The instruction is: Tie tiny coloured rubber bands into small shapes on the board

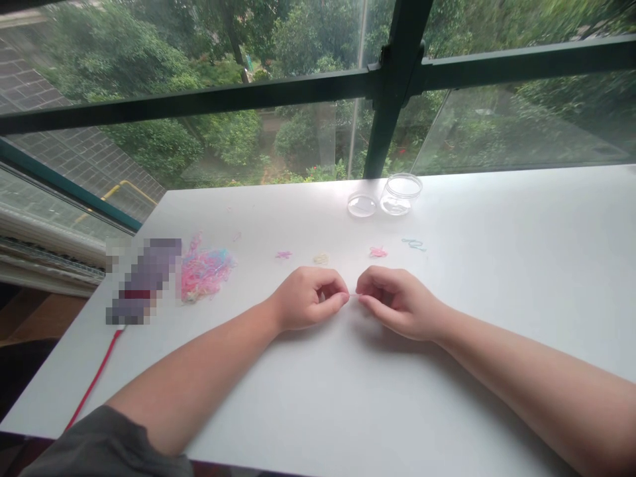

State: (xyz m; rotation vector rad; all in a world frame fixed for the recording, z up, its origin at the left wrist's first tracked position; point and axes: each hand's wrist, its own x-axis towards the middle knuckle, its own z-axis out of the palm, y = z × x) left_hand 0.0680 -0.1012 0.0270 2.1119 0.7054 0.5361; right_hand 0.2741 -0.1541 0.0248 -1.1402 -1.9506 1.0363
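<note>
Between my two hands a thin pale strand (354,295), apparently a small rubber band, is stretched level a little above the white table. My left hand (313,299) pinches one end with thumb and forefinger. At the other end, my right hand (397,301) grips it in the same way. Just beyond the hands lie small heaps of thin bands: a purple heap (283,255), a pale yellow heap (320,259) and a pink heap (378,252). To their right are a few teal bands (414,244). A larger mixed pile of colourful bands (206,268) spreads out at the left.
A clear round jar (400,196) stands open at the back of the white table (298,397), with its clear lid (362,205) beside it. At left lies a blurred-out object (146,278) with a red cord (94,377). A green-framed window (392,93) borders the far edge.
</note>
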